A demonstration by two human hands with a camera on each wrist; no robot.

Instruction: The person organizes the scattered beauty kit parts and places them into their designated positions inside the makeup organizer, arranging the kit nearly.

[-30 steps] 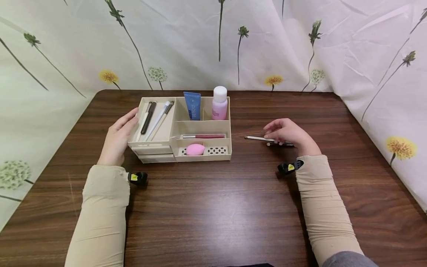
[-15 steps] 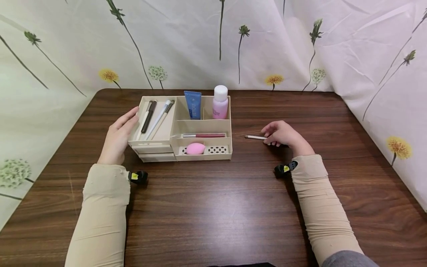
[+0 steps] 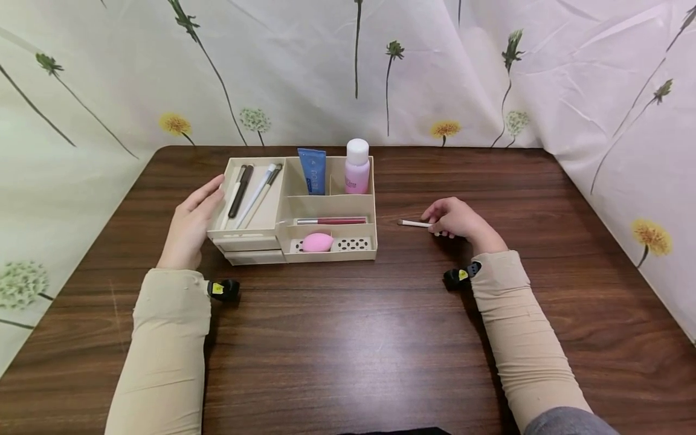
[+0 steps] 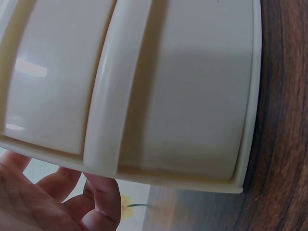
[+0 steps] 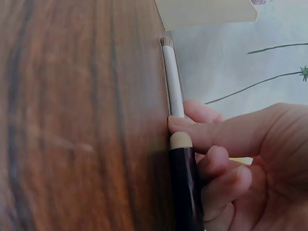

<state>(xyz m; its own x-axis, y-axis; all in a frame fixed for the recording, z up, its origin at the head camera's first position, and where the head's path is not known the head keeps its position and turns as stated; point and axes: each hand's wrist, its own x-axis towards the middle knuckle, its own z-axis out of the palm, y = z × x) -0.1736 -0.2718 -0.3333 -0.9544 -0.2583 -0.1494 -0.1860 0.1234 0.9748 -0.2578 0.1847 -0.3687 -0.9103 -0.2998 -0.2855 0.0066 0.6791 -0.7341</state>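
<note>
My right hand (image 3: 455, 219) pinches a white makeup brush (image 3: 413, 223) between thumb and index finger, low over the table, its bristles pointing left. In the right wrist view a black-handled brush (image 5: 185, 187) with a pale rounded tip lies alongside the lower curled fingers. My left hand (image 3: 187, 226) rests with relaxed fingers against the left side of a cream makeup organizer (image 3: 328, 258); its fingertips sit at the side edge in the left wrist view. In the organizer's top left tray lie a black brush (image 3: 241, 192) and several pale ones.
The organizer's compartments hold a blue tube (image 3: 313, 172), a pink bottle with a white cap (image 3: 357, 166), a dark red lip gloss tube (image 3: 339, 221) and a pink makeup sponge (image 3: 318, 243). A flowered cloth (image 3: 304, 66) hangs behind the brown wooden table (image 3: 326, 350).
My right hand has shifted slightly left and closed its thumb and finger on the white brush, covering most of the dark brush beside it. The left hand stays on the organizer.
</note>
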